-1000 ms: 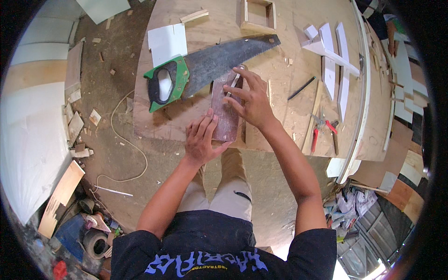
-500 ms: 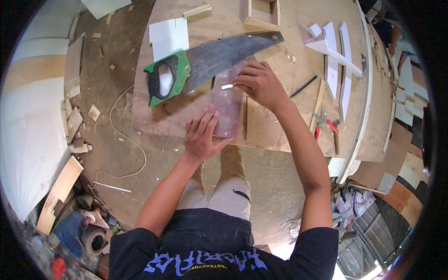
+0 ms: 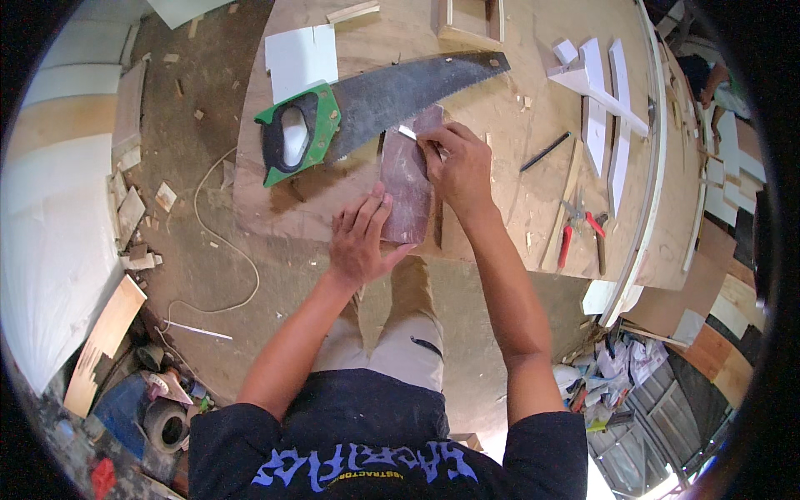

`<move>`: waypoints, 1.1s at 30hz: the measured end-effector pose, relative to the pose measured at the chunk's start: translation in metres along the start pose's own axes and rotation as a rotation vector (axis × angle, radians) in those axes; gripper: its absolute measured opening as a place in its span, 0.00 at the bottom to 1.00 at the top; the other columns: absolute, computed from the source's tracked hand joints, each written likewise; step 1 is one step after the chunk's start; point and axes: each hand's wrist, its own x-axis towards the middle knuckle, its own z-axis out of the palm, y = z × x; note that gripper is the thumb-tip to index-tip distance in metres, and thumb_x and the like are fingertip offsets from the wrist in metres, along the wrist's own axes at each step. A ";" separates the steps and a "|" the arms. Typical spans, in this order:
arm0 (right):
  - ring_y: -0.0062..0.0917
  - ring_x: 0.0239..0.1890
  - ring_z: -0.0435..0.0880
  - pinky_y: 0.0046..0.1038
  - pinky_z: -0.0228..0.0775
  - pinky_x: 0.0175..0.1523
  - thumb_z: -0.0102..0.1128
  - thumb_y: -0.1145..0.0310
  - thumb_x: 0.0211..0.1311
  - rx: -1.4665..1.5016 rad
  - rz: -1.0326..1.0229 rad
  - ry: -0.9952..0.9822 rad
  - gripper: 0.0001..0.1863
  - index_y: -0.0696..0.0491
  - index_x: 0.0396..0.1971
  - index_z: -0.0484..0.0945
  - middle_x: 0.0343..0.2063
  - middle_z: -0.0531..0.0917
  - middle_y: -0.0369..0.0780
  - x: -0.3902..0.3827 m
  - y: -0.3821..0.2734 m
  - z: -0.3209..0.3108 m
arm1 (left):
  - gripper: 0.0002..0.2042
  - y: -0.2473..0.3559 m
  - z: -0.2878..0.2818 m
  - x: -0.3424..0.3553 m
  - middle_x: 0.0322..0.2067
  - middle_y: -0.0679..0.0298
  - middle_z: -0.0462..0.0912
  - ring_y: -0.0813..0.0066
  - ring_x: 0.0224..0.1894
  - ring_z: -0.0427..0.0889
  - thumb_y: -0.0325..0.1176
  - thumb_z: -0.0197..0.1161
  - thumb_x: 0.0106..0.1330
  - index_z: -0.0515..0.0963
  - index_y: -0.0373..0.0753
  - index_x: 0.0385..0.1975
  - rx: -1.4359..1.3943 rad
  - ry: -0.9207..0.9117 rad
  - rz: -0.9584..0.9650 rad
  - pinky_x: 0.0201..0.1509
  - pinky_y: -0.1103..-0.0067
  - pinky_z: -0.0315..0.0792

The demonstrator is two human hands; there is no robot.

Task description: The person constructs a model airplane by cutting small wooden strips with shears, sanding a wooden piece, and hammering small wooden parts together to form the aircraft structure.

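A reddish-brown strip that looks like sandpaper (image 3: 406,183) lies lengthwise near the table's front edge. My left hand (image 3: 360,237) rests at its near end, fingers lying flat over its left side and thumb along the near edge. Pinched in my right hand (image 3: 457,162) is a small white strip (image 3: 407,132), its tip over the far part of the sandpaper. The fingers hide the rest of the strip. Just beyond lies a handsaw (image 3: 392,96) with a green and black handle (image 3: 302,133), its blade slanting to the far right.
A white panel (image 3: 302,62) and a small wooden frame (image 3: 471,21) are on the table (image 3: 500,225). To the right lie a black pen-like stick (image 3: 546,152), red-handled pliers (image 3: 575,225) and white angled wood pieces (image 3: 593,92). Offcuts (image 3: 132,217) and a cord (image 3: 250,283) are on the floor.
My right hand has shifted slightly nearer with its arm drawn inward, while the white strip's tip has moved farther up the sandpaper and tilted. My left hand stays in place.
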 end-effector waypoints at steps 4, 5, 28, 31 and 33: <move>0.40 0.34 0.87 0.35 0.80 0.41 0.69 0.77 0.55 0.041 -0.076 -0.087 0.06 0.53 0.34 0.87 0.34 0.87 0.44 -0.035 -0.014 0.009 | 0.44 -0.002 0.001 -0.001 0.69 0.51 0.72 0.53 0.65 0.74 0.60 0.76 0.56 0.70 0.38 0.67 0.046 -0.011 0.006 0.69 0.60 0.62; 0.40 0.35 0.87 0.35 0.79 0.41 0.69 0.78 0.55 0.066 -0.064 -0.063 0.07 0.53 0.34 0.87 0.33 0.87 0.44 -0.037 -0.015 0.009 | 0.43 -0.002 0.001 0.000 0.69 0.51 0.71 0.53 0.65 0.74 0.61 0.74 0.57 0.70 0.38 0.67 0.039 -0.008 0.013 0.69 0.60 0.62; 0.45 0.36 0.82 0.43 0.75 0.43 0.64 0.73 0.57 -0.044 0.033 0.002 0.05 0.52 0.34 0.86 0.31 0.83 0.46 -0.015 -0.007 0.016 | 0.40 -0.005 0.006 -0.004 0.70 0.55 0.72 0.55 0.63 0.75 0.64 0.66 0.64 0.72 0.40 0.68 0.066 -0.018 0.014 0.71 0.60 0.61; 0.44 0.37 0.83 0.41 0.76 0.42 0.67 0.73 0.57 0.083 0.008 -0.055 0.05 0.52 0.34 0.86 0.32 0.84 0.45 -0.063 -0.023 0.016 | 0.39 -0.005 0.006 -0.006 0.70 0.55 0.72 0.56 0.63 0.75 0.64 0.66 0.64 0.72 0.41 0.68 0.072 -0.017 0.007 0.71 0.60 0.61; 0.42 0.37 0.84 0.40 0.77 0.43 0.69 0.73 0.56 0.008 0.023 -0.121 0.05 0.53 0.34 0.86 0.32 0.85 0.44 -0.060 -0.021 0.011 | 0.39 -0.006 0.006 -0.004 0.71 0.55 0.72 0.56 0.64 0.75 0.64 0.65 0.65 0.72 0.41 0.68 0.060 -0.010 -0.008 0.71 0.60 0.61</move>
